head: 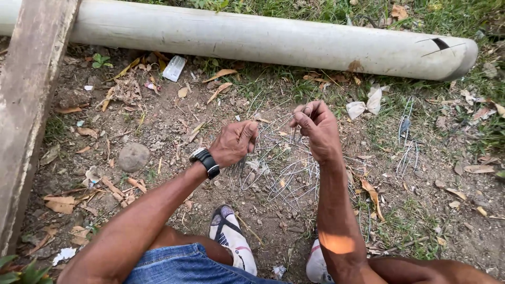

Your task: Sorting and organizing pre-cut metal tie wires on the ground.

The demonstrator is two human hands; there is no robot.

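A tangled bundle of thin grey wire [288, 173] lies in loops on the bare dirt in front of me. My left hand [234, 142], with a black watch [205, 161] on its wrist, is closed around a bunch of wire strands at the bundle's left side. My right hand [315, 129] is raised a little higher, with its fingers pinched on wire strands that run down into the bundle. Both forearms reach out from the bottom of the view over my knees.
A long grey concrete pole [263, 39] lies across the top, with a wooden plank [29, 100] leaning at the left. A second small wire bundle [407, 142] lies to the right. A round stone [133, 156], dry leaves, litter and my two sandalled feet [231, 239] are on the ground.
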